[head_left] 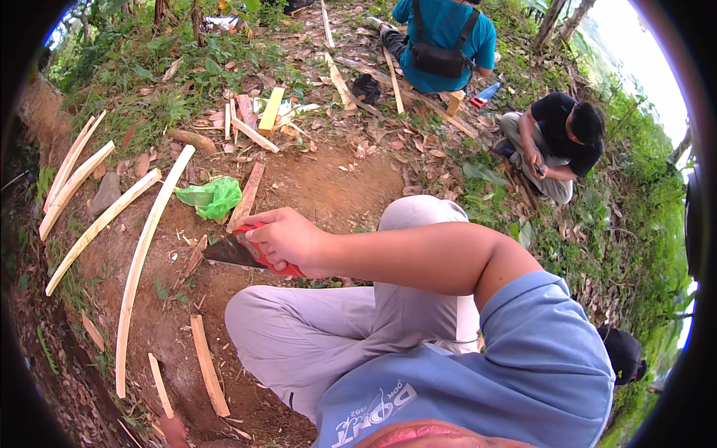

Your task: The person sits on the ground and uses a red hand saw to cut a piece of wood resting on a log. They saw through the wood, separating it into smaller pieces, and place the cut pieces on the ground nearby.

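My right hand is closed around the red handle of a hand saw. Its dark blade points left, over the bare soil in front of my bent legs. Just beyond the hand, a reddish wooden strip lies on the ground next to a crumpled green plastic bag. At the lower left edge, a reddish-brown shape by the end of a thin wooden stick may be part of my left hand; its fingers cannot be made out.
Several long pale wooden strips lie at left, beside a grey stone. A short wooden piece rests nearer. Beyond are a yellow board and wood scraps. Two people sit farther off, one in a teal shirt, one in black.
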`<state>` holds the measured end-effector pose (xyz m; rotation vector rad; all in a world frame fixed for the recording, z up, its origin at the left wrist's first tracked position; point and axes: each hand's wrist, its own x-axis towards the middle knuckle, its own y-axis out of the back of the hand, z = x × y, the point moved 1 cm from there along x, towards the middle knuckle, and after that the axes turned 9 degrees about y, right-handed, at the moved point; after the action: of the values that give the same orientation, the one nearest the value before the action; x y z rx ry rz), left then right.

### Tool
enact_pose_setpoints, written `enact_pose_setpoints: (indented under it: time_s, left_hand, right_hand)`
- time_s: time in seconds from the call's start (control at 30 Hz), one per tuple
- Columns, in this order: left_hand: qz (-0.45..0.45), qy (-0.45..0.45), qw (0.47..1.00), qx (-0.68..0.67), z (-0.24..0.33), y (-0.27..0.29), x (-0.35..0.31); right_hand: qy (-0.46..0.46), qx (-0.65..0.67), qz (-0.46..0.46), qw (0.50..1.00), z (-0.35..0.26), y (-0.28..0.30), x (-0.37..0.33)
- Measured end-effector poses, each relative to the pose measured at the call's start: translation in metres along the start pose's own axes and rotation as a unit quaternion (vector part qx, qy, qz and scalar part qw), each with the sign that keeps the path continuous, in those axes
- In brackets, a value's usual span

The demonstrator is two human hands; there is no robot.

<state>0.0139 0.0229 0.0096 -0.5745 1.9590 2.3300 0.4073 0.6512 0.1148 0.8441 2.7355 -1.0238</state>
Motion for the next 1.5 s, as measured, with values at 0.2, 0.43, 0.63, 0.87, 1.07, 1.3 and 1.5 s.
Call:
enact_pose_setpoints:
  time_s: [0.2, 0.43, 0.63, 0.87, 1.07, 1.3, 1.5]
  left_hand:
    - [-0.01, -0.009, 0.998, 0.066, -0.009, 0.001, 0.014]
    - [-0.002, 0.01, 1.0, 0.027, -0.009, -0.004, 0.005]
    - [-0.034, 0.003, 0.999, 0.009, -0.01, 0.009, -0.004]
    - [0.005, -0.04, 0.998, 0.04, 0.021, 0.018, -0.034]
    - [0.001, -0.028, 0.997, 0.072, 0.024, 0.019, -0.051]
    - [-0.008, -0.014, 0.999, 0.047, 0.031, 0.022, -0.063]
    - [-0.008, -0.03, 0.999, 0.04, 0.035, 0.022, -0.061]
  right_hand:
    - [0.111, -0.123, 0.016, 0.986, -0.004, -0.003, -0.005]
    - [0.009, -0.088, 0.048, 0.995, 0.002, 0.008, -0.003]
    - [0.041, -0.04, 0.071, 0.996, 0.007, 0.001, 0.006]
    - [0.07, -0.008, 0.085, 0.994, -0.002, 0.01, 0.012]
    - [0.059, -0.03, 0.115, 0.991, 0.008, 0.001, 0.004]
    - [0.139, -0.138, 0.099, 0.976, -0.001, -0.006, 0.001]
    - [0.072, -0.134, 0.097, 0.983, 0.01, 0.01, 0.005]
